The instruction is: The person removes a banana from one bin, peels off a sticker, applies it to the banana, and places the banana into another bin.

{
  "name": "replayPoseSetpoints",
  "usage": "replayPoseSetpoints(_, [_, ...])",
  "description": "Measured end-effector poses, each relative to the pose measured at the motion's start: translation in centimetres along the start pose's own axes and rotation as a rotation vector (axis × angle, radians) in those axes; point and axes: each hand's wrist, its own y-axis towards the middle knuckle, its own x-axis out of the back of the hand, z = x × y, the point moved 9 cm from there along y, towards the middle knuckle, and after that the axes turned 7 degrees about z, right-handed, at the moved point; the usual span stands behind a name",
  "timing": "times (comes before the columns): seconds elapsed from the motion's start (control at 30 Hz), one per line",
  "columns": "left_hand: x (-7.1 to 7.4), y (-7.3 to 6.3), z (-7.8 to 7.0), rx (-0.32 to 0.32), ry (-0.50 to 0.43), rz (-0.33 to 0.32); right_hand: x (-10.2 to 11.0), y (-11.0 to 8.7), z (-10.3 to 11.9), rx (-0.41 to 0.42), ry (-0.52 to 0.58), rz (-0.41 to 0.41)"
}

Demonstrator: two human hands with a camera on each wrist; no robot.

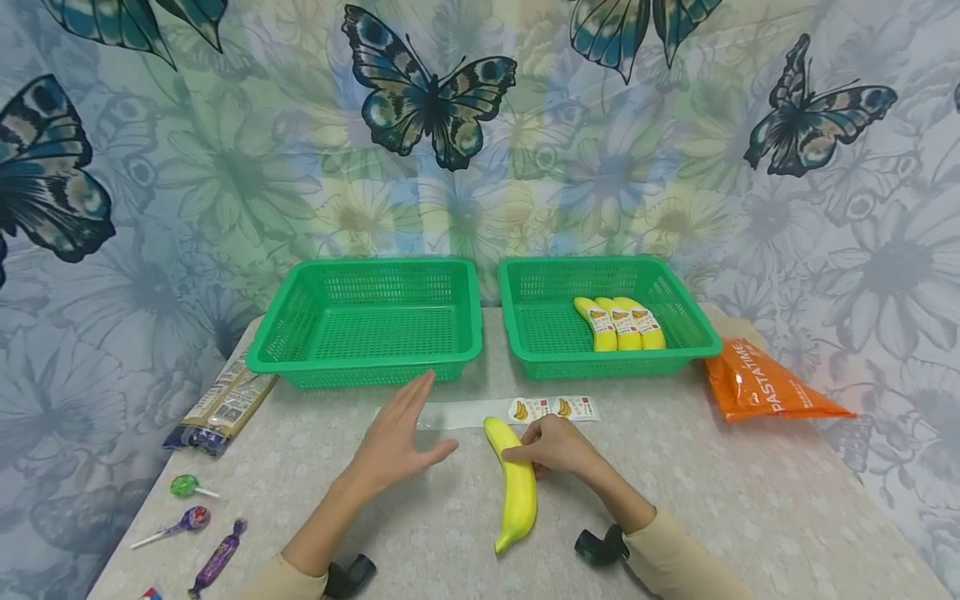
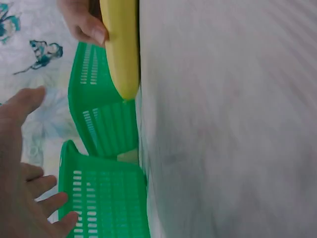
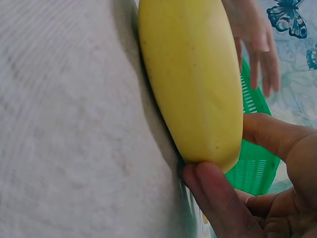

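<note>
A yellow banana (image 1: pixel 517 492) lies on the table in front of the person, one end pointing toward the baskets. The right hand (image 1: pixel 557 446) pinches it near its far end, thumb on one side and fingers on the other, as the right wrist view shows close up around the banana (image 3: pixel 193 79). Held apart from it, the left hand (image 1: pixel 397 433) hovers to the left with straight, spread fingers and nothing in them. Just beyond both hands lies a strip of stickers (image 1: pixel 528 409); two printed banana labels are visible at its right part, and the left part looks blank.
Two green baskets stand at the back: the left basket (image 1: pixel 367 367) and the right basket (image 1: pixel 615 364), which contains three labelled bananas (image 1: pixel 624 325). An orange packet (image 1: pixel 765 387) lies at right. At left are a pasta bag (image 1: pixel 225 404), lollipops (image 1: pixel 183 486) and a purple wrapped candy (image 1: pixel 219 557).
</note>
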Motion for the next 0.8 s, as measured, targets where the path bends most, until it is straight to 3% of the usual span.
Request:
replayPoseSetpoints(0.13, [-2.3, 0.7, -0.1, -0.001, 0.025, 0.14, 0.1, 0.1, -0.1, -0.001, -0.001, 0.003])
replayPoseSetpoints(0.23, [-3.4, 0.9, 0.0, -0.018, 0.08, 0.196, 0.1, 0.1, -0.1, 0.01, -0.003, 0.006])
replayPoseSetpoints(0.5, [-5.2, 0.9, 0.5, -0.056, 0.182, 0.255, -0.1, 0.1, -0.4, 0.005, -0.003, 0.005])
replayPoseSetpoints(0.67, [-6.5, 0.7, 0.3, -0.105, 0.179, 0.295, -0.1, 0.1, -0.6, 0.0, 0.001, 0.007])
replayPoseSetpoints(0.8, [-7.4, 0.8, 0.3, -0.101, 0.156, 0.351, -0.1, 0.3, -0.3, 0.022, 0.001, 0.013])
